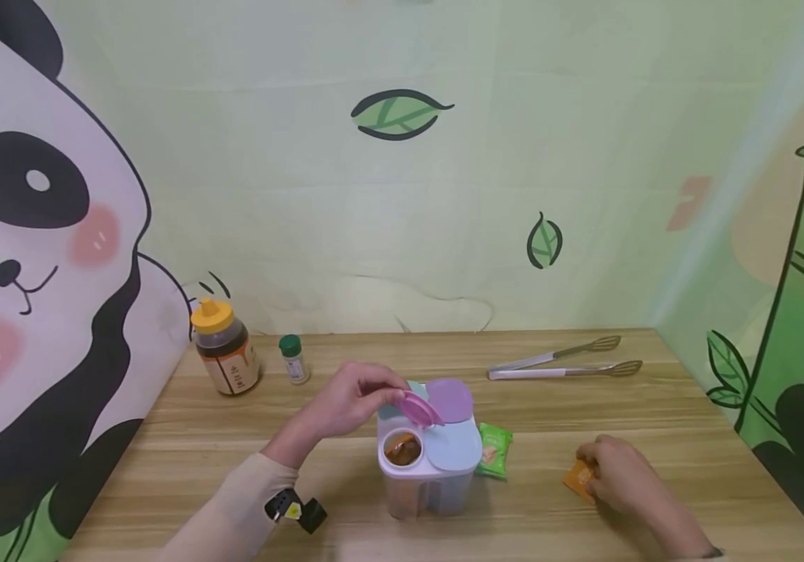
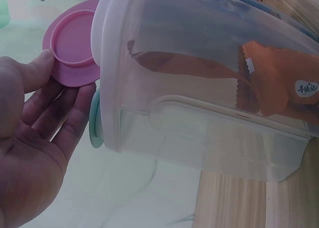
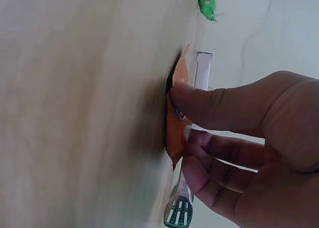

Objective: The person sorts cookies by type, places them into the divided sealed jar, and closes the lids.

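A clear storage box (image 1: 454,497) with several coloured lids stands mid-table. My left hand (image 1: 355,400) pinches its pink lid (image 1: 418,409) between thumb and fingers, tilted up off a round opening. Through that opening and the clear wall, orange packets (image 2: 284,81) show inside the box. Off to the right, my right hand (image 1: 621,472) holds another orange packet (image 1: 577,478) low at the tabletop, thumb on one side and fingertips on the other in the right wrist view. The purple lid (image 1: 450,400) and pale blue lid (image 1: 453,446) lie flat.
Right beside the box lies a green packet (image 1: 494,451). White-handled tongs (image 1: 563,363) rest at the back right. A yellow-capped jar (image 1: 229,351) and a small green-capped bottle (image 1: 294,361) stand at the back left. Behind the wooden table (image 1: 697,437) hangs a printed backdrop.
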Motion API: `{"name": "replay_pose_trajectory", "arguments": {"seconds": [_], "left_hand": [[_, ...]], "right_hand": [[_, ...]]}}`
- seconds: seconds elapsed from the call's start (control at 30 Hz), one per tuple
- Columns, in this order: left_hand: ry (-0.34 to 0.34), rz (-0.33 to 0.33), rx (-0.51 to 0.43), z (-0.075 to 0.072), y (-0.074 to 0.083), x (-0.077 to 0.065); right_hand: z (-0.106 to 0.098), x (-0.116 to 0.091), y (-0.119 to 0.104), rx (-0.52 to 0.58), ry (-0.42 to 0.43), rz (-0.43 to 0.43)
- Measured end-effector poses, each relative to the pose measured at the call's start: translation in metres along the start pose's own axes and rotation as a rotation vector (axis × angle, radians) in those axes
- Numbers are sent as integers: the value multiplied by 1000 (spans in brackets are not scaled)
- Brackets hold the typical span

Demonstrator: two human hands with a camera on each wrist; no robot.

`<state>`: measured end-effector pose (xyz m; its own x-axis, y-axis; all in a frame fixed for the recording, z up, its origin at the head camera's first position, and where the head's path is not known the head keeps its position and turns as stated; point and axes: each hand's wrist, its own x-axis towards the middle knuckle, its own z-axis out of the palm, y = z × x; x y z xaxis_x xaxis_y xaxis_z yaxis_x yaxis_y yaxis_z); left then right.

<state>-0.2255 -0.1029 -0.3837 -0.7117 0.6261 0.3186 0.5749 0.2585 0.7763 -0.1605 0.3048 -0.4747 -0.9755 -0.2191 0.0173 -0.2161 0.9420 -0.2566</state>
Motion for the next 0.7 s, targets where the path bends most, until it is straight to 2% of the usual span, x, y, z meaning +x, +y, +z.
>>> {"name": "replay_pose_trajectory", "arguments": {"seconds": [0.33,0.53,0.7], "left_hand": [[-2,6,0,0,-1,-1],[0,19,-3,0,-1,-1],[-1,18,-4,1,-1,-1]], "right_hand": [[0,3,1,2,-4,17],[0,2,2,15,25,6],[-1,1,0,22,20,42]]}}
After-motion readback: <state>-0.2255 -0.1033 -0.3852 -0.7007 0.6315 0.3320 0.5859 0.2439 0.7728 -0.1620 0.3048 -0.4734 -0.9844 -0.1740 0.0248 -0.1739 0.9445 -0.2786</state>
